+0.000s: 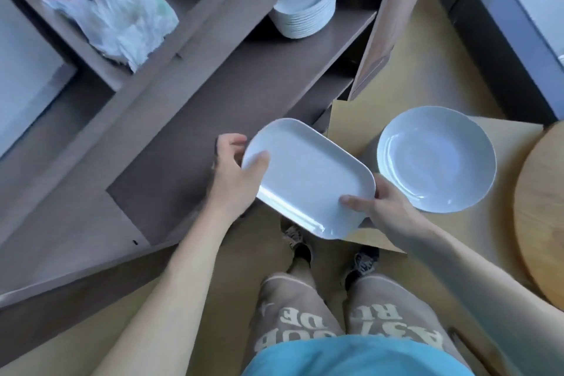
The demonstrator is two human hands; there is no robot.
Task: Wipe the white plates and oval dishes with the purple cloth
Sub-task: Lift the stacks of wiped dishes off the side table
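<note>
Held in the air by both short ends: the oval dish (pixel 308 174), tilted a little, near-right corner lowest. At its far-left end, the left hand (pixel 233 171), thumb pressed flat on the inner face, fingers curled round the rim and under. At its near-right end, the right hand (pixel 383 207), thumb laid on the rim, the other fingers hidden beneath, so cannot tell how far spread. No purple cloth in view, neither on the dish nor in either hand.

Just right of the dish and clear of it, a round plate (pixel 436 159) on a cardboard box (pixel 348 119), perhaps with more plates under it. Well beyond the dish, a plate stack (pixel 305 6); far to the upper left of the dish, a crumpled pale bag (pixel 113 6). Below the dish's left half, a brown shelf board (pixel 189 131).

Likely a carrying or checking step, with the wipe on this piece not yet begun.

To do it well:
- Take the full weight in one hand before freeing the other for the cloth.
- Clamp one short end, thumb on top, fingers fanned wide underneath.
- Grip firmly, given the slick-looking glaze.
- Keep the right end away from the round plate to avoid a knock.
- Alternatively, lower the dish flat onto the board below and pin it with one palm.
- Wipe along the length of the inner face, then round the rim, then turn over for the underside.
</note>
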